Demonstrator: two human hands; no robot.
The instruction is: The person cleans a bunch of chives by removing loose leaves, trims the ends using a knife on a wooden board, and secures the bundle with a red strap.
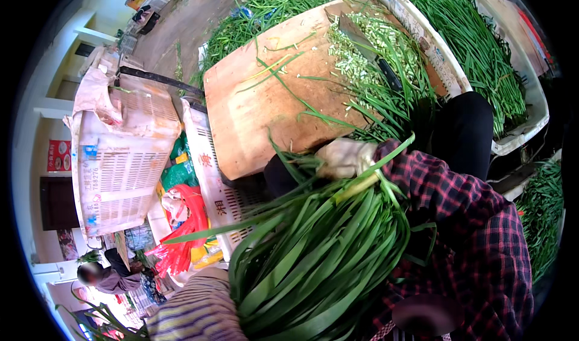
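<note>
My right hand [346, 157], in a pale covering and slightly blurred, grips long green leaves near the cutting board's lower edge. A large bunch of broad green leaves [312, 255], probably garlic chives or leek greens, hangs across my front, its pale yellow-green band near my right wrist. My left forearm in a striped sleeve [199, 309] reaches the bunch from the lower left; its hand is hidden behind the leaves. Ahead lies a wooden board [271, 101] with a few loose leaves. A cleaver with a black handle [388, 73] rests on chopped pale stem pieces [348, 47] and greens.
A white plastic crate [536, 119] full of green stalks stands at the right. More greens [276, 6] lie beyond the board. On the left are a white crate [122, 182] and a bundle of red plastic strips [192, 209]. Another person [113, 280] is at the far lower left.
</note>
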